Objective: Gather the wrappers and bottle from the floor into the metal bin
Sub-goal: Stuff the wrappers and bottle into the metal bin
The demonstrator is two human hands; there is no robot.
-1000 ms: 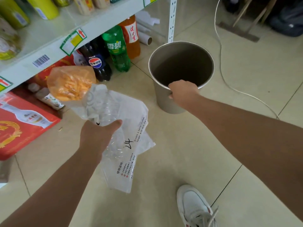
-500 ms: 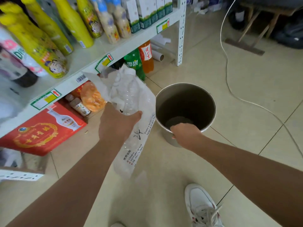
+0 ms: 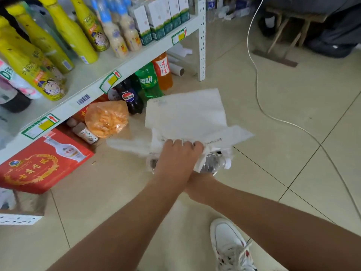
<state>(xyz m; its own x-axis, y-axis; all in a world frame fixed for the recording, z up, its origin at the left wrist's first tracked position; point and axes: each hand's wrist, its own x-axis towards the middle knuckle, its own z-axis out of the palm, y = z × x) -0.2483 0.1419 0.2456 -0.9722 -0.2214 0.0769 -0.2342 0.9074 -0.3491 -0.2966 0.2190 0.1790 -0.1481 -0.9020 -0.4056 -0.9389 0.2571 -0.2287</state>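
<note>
Two hands meet over the same spot. My left hand (image 3: 176,153) is clenched around the white wrappers (image 3: 187,116) and the clear bottle (image 3: 214,163) together, knuckles up, the bottle's cap end poking out to the right under the plastic. My right hand is tucked beneath the left wrist and the bundle, so I cannot tell whether its fingers are curled or loose. The metal bin does not show at all; I judge it sits under the bundle, hidden by the sheets.

To finish this step well, I would make sure the load is squarely above the bin's mouth before letting go, with the bottle going first so its weight pulls the wrappers down. The broad sheets stick out well beyond my fist and could catch on the rim or slide out, so I would push them in rather than just drop them. An orange snack bag (image 3: 106,118) rests just left of the bundle by the shelf (image 3: 91,79); whether it is litter, I cannot say.

Readable writing: "GUIJING" on the red box (image 3: 42,163), a Pepsi logo on the dark cola bottle (image 3: 130,96), and Chinese characters on the green soda bottle (image 3: 147,81). Print on the wrapper ends in "LIFE".
</note>
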